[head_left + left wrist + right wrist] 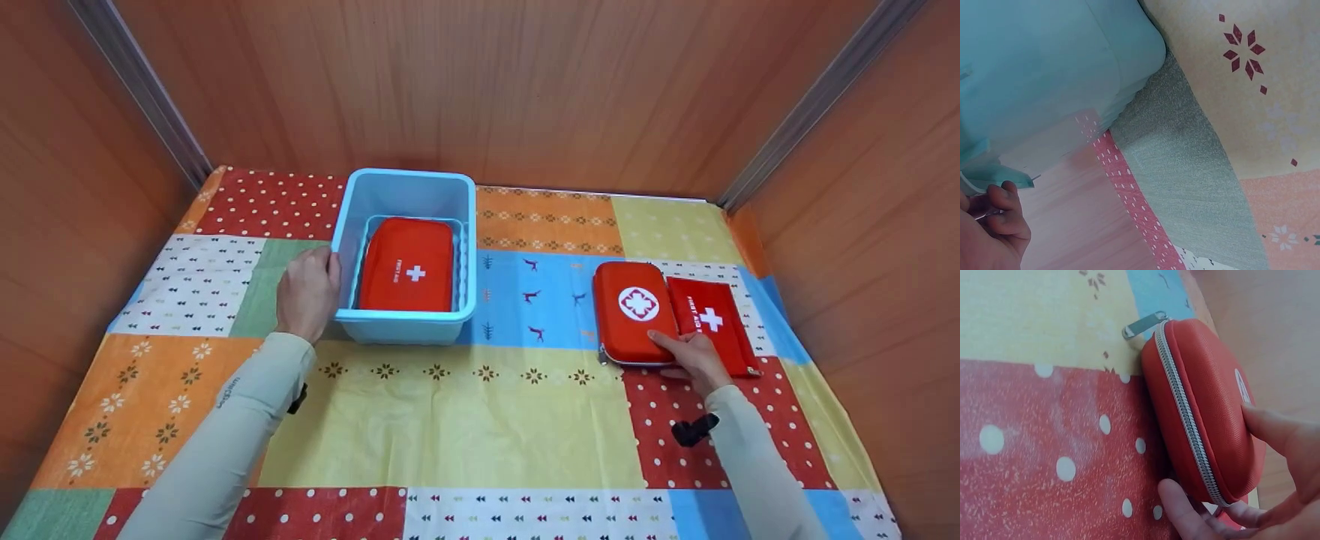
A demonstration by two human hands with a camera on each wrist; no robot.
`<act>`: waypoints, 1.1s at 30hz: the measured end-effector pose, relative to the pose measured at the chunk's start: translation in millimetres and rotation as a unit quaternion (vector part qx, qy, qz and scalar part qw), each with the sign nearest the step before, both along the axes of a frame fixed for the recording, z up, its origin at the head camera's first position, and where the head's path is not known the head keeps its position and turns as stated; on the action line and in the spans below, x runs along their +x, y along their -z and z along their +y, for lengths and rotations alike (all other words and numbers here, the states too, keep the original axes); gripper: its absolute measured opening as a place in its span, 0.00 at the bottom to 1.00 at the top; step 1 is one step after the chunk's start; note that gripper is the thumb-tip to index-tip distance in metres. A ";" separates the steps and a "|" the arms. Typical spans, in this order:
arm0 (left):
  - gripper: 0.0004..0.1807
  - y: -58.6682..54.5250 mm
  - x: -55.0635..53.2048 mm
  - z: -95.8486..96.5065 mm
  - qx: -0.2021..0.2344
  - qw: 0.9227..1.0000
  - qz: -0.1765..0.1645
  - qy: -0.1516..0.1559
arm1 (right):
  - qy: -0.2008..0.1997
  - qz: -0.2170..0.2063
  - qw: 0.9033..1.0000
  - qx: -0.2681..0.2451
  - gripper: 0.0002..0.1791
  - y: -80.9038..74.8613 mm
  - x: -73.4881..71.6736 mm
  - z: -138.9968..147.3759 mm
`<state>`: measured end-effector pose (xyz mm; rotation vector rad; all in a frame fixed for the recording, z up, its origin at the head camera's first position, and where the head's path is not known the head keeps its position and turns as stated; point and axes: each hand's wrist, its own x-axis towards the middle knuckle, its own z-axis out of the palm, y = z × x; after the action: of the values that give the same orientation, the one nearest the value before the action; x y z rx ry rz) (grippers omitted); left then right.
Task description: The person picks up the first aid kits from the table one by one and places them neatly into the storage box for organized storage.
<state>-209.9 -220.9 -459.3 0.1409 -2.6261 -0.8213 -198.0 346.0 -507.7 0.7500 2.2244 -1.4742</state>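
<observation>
My left hand (307,295) grips the left rim of a light blue plastic bin (405,331). In the left wrist view its curled fingers (1009,216) are at the bin's edge. Inside the bin lies a red first aid pouch (390,262) with a white cross. On the right, my right hand (699,358) holds a red zippered first aid case (626,330) by its near right corner. The thumb presses its top, and the other fingers (1179,506) reach under its lower edge. A flat red first aid pouch (720,300) lies right beside the case, partly behind the hand.
A patchwork-patterned cloth (450,427) covers the table. Wood-grain panels (480,90) stand at the back and both sides, with metal strips at the corners. The bin stands near the back panel, left of the middle.
</observation>
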 end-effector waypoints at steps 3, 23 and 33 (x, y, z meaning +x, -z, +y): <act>0.17 0.2 0.6 0.3 0.006 1.000 -0.005 -0.003 | 0.008 0.003 1.000 0.004 0.43 0.1 -0.4 -1.2; 0.18 0.1 -0.8 0.1 0.010 1.000 -0.013 -0.002 | 0.033 0.027 0.988 -0.148 0.29 -9.0 10.2 13.3; 0.17 1.4 -0.5 0.0 0.005 1.000 0.000 -0.002 | 0.071 0.054 0.976 -0.197 0.26 -17.2 8.7 0.8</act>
<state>-210.4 -220.9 -460.7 0.1495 -2.6213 -0.8335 -189.3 346.7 -490.5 0.7204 1.8888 -1.9878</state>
